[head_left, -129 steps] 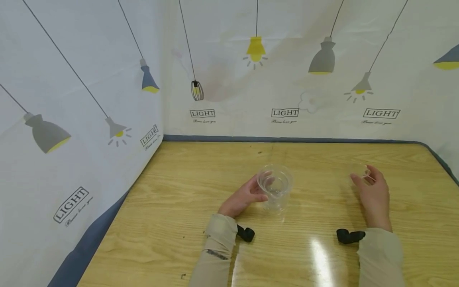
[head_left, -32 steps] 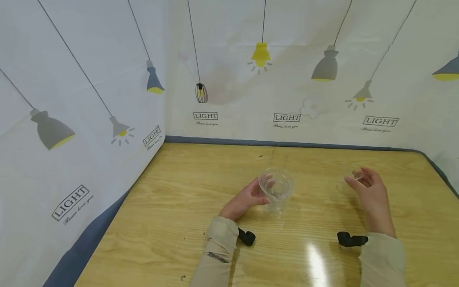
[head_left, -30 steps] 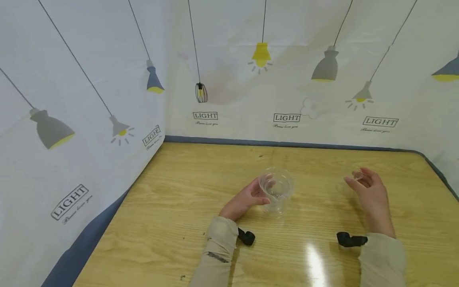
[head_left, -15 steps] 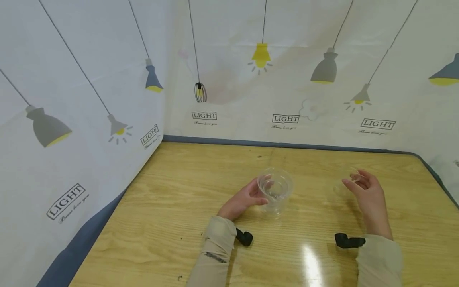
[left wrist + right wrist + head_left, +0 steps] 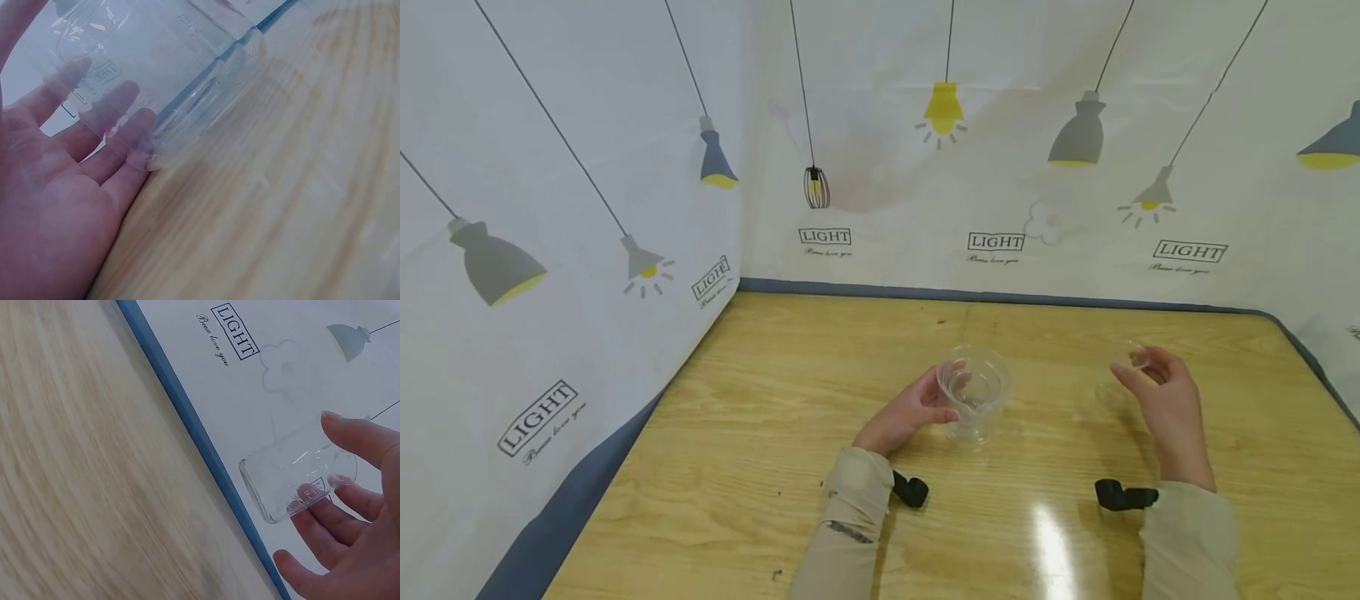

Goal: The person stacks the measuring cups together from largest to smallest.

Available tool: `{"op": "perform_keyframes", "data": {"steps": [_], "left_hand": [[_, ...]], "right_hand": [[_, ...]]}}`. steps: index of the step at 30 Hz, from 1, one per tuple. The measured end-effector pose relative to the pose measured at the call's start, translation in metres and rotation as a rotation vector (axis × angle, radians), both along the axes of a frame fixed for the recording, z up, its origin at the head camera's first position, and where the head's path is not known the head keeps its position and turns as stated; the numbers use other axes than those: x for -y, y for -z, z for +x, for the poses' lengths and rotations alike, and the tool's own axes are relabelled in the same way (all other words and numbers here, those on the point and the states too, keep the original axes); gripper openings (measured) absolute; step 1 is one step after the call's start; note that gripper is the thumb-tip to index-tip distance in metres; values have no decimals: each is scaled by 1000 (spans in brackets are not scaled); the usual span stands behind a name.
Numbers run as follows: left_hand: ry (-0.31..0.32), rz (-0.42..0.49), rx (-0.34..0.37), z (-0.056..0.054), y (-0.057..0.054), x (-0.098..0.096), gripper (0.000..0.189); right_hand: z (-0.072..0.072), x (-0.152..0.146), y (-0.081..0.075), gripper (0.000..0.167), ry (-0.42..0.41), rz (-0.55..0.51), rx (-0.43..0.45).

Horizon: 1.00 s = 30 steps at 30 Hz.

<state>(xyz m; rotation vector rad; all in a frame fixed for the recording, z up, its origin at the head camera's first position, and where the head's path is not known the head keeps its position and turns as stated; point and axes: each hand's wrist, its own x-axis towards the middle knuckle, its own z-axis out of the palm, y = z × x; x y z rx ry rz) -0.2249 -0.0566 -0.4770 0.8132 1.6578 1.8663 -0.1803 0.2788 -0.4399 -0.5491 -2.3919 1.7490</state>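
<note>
A wide clear plastic cup (image 5: pixel 981 417) stands mouth-up near the middle of the wooden table. My left hand (image 5: pixel 904 419) grips its left side, thumb in front and fingers behind. In the left wrist view the fingers (image 5: pixel 119 106) show through the transparent wall, and the base is down at the tabletop. Off to the right, my right hand (image 5: pixel 1172 408) holds a smaller clear cup (image 5: pixel 281 472) between thumb and fingers, above the table. Nothing shows inside the small cup. In the head view its outline (image 5: pixel 1123 354) is faint against the wood.
The wooden table (image 5: pixel 760 467) is bounded at the back and left by a white backdrop (image 5: pixel 895 167) printed with lamps. A blue strip (image 5: pixel 865 292) runs along the table's far edge. Black wrist mounts (image 5: pixel 912 490) stick out inward from both sleeves.
My right hand has shifted a little to the left with the small cup over the last few seconds. The left hand and the wide cup stay in place.
</note>
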Motion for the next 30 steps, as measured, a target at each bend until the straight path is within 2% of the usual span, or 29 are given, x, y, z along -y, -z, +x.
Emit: {"op": "perform_keyframes", "data": {"steps": [30], "left_hand": [[5, 21, 2, -3, 4, -1, 70]], "right_hand": [[0, 3, 1, 73, -3, -46, -45]]}}
